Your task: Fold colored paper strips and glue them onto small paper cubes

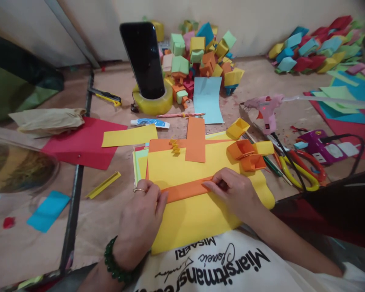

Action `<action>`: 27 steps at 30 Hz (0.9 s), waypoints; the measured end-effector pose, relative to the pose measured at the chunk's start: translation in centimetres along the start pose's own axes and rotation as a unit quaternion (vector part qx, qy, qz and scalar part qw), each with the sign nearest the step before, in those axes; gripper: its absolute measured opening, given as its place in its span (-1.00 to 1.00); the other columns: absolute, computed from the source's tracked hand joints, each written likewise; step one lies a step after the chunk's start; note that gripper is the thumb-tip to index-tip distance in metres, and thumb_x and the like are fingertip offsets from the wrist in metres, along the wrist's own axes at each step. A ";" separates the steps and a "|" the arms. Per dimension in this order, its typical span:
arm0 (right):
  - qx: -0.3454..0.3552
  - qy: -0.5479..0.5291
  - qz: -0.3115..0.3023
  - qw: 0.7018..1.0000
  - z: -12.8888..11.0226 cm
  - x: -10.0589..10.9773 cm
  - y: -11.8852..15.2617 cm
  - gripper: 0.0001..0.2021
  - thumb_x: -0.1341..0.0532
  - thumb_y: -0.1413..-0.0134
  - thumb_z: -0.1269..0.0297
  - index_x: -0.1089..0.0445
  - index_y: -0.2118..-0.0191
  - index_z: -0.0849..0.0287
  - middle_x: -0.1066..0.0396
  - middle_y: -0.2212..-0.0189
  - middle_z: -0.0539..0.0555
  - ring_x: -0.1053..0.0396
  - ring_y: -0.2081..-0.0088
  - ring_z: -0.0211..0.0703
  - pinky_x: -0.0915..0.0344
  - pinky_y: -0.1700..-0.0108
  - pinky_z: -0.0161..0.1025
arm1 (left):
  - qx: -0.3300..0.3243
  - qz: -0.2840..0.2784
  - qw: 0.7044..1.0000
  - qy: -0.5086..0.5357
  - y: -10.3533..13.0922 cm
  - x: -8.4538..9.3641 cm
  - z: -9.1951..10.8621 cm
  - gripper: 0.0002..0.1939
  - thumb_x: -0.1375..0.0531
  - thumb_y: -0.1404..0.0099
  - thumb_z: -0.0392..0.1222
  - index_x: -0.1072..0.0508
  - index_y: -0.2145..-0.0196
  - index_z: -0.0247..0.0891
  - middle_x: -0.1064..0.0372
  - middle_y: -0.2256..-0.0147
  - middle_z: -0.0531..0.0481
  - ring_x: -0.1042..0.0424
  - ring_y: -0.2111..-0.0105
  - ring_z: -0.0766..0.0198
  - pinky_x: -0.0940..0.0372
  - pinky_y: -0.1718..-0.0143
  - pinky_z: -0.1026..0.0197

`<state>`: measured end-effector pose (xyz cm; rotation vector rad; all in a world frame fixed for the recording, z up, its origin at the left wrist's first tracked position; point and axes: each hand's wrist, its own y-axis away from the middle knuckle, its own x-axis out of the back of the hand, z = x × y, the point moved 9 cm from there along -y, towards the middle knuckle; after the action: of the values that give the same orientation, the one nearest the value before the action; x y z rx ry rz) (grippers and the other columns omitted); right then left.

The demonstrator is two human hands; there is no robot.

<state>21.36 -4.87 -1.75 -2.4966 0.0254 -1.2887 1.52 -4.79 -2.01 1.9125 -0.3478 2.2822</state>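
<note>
An orange paper strip (187, 190) lies across a yellow sheet (197, 219) close to the body. At its left end my left hand (142, 217) is closed, thumb against the paper. My right hand (234, 188) pinches the strip's right end between thumb and fingers. Above the strip, an upright orange piece (196, 140) rests over another orange sheet, beside a small folded yellow piece (174, 147). Folded orange boxes (241, 150) and a yellow one (237, 128) sit at the sheet's upper right.
A phone (144, 61) stands in a tape roll (155, 101). Behind are heaps of folded paper (197, 56). On the right are a pink glue gun (267, 111), scissors (298, 176) and a purple device (319, 146). A cutter (106, 97) lies left, near a plastic container (18, 166).
</note>
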 end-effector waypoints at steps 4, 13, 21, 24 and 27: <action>-0.023 -0.015 -0.003 1.000 0.5 -0.1 0.0 -0.61 -0.16 -0.22 0.05 -0.24 0.55 0.16 -0.29 0.63 -0.05 -0.18 0.61 -0.35 -0.12 0.56 -0.37 | -0.013 0.014 1.000 -0.015 0.1 0.1 0.3 -0.69 0.00 -0.39 -0.15 -0.34 0.49 -0.25 -0.29 0.38 -0.03 -0.31 0.55 0.29 -0.15 0.56 0.25; -0.068 0.004 -0.007 0.998 1.2 -0.5 -0.1 -0.61 -0.18 -0.17 0.01 -0.21 0.56 0.14 -0.25 0.64 -0.07 -0.16 0.62 -0.32 -0.07 0.57 -0.34 | -0.029 0.028 0.998 -0.046 0.3 0.0 0.7 -0.74 -0.02 -0.38 -0.19 -0.38 0.42 -0.27 -0.30 0.35 -0.07 -0.33 0.51 0.26 -0.19 0.52 0.25; 0.058 0.157 0.061 0.984 -1.5 0.2 0.0 -0.84 -0.12 -0.27 0.20 -0.35 0.26 0.15 -0.37 0.41 0.06 -0.28 0.43 -0.19 -0.11 0.47 -0.29 | -0.151 0.065 0.984 -0.073 0.8 0.6 2.8 -0.74 -0.04 -0.35 -0.33 -0.40 0.05 -0.23 -0.36 0.19 -0.16 -0.36 0.27 0.11 -0.24 0.29 0.12; 0.249 0.185 0.031 0.950 -5.0 -0.6 0.9 -0.83 -0.04 -0.30 0.38 -0.38 0.24 0.15 -0.40 0.36 0.09 -0.27 0.32 -0.16 -0.17 0.31 -0.24 | -0.286 0.023 0.953 -0.094 1.6 0.1 5.3 -0.67 -0.02 -0.35 -0.39 -0.37 -0.01 -0.20 -0.40 0.27 -0.10 -0.34 0.30 0.12 -0.22 0.29 0.09; 0.379 0.204 -0.048 0.901 -6.6 -1.8 2.3 -0.82 -0.05 -0.30 0.42 -0.40 0.21 0.23 -0.41 0.35 0.10 -0.25 0.28 -0.14 -0.17 0.25 -0.21 | -0.323 0.019 0.936 -0.138 2.0 0.0 6.3 -0.71 0.00 -0.37 -0.38 -0.40 0.03 -0.29 -0.40 0.33 -0.10 -0.34 0.33 0.12 -0.19 0.33 0.10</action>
<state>15.34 -8.60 -0.35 -1.5656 -0.4227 -1.4720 7.02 -8.37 -1.11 1.8454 -1.0254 1.6048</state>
